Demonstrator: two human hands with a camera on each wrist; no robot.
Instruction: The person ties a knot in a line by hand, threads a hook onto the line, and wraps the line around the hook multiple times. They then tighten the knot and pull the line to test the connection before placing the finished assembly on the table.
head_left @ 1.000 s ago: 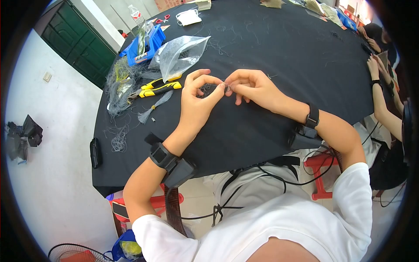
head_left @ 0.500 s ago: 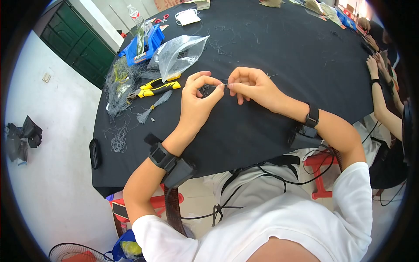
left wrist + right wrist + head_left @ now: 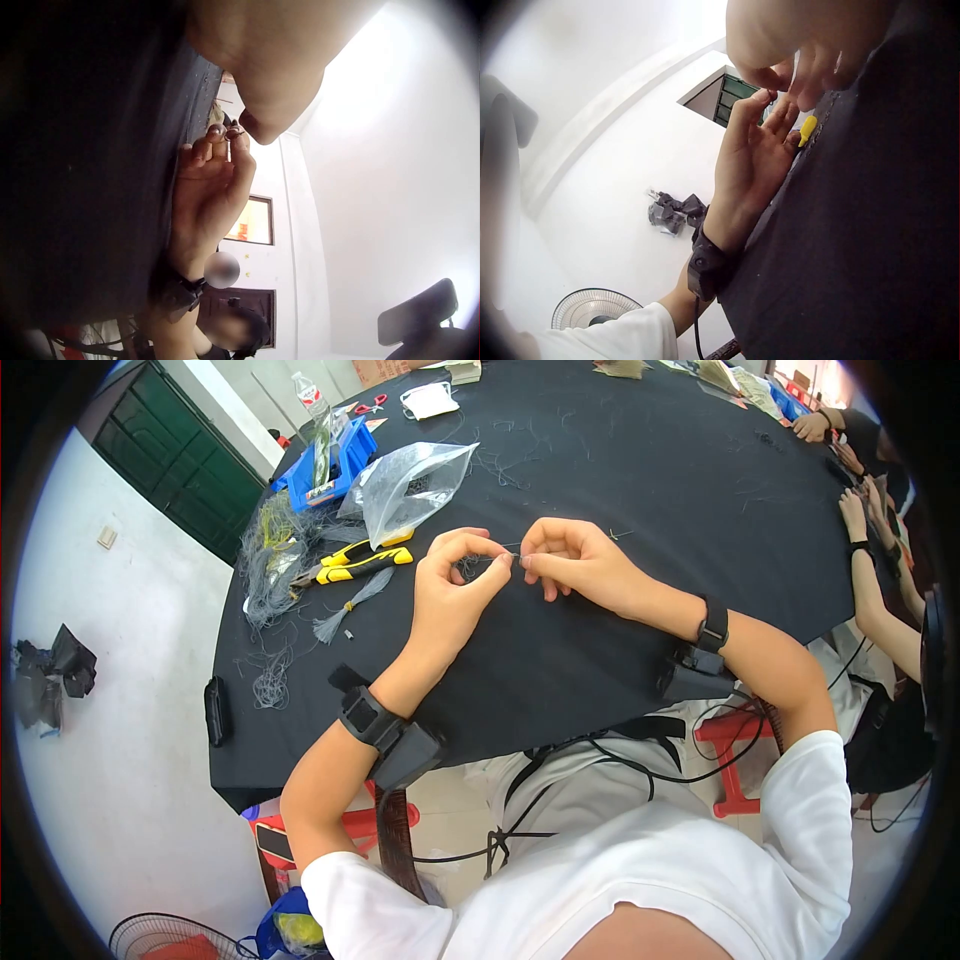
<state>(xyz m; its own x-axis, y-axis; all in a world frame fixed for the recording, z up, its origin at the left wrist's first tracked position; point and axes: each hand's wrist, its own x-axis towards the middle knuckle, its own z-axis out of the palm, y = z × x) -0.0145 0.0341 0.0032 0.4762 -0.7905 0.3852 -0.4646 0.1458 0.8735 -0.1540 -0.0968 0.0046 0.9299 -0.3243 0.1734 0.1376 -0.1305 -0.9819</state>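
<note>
Over the black tablecloth (image 3: 600, 650), the left hand (image 3: 452, 585) and right hand (image 3: 580, 565) face each other, fingertips a small gap apart. Between them is a thin dark strand (image 3: 516, 555), pinched by thumb and index finger on each side. Its exact shape is too small to tell. The right wrist view shows the left hand (image 3: 754, 161) with a dark bit at its fingertips; in the left wrist view the right hand (image 3: 214, 187) holds a small dark loop (image 3: 234, 133). Loose grey thread (image 3: 470, 566) lies behind the left fingers.
Left of the hands lie yellow-black pliers (image 3: 365, 568), a tied grey thread bundle (image 3: 350, 608) and tangled thread (image 3: 270, 560). Beyond are a clear plastic bag (image 3: 405, 495), a blue bin (image 3: 350, 460), a bottle (image 3: 311, 398) and a white mask (image 3: 430, 400). Other people's hands (image 3: 855, 515) are at the right edge.
The fingertips, close together a second ago, have drawn slightly apart, with the strand showing between them. At the far right, another person's hand has moved onto the table edge.
</note>
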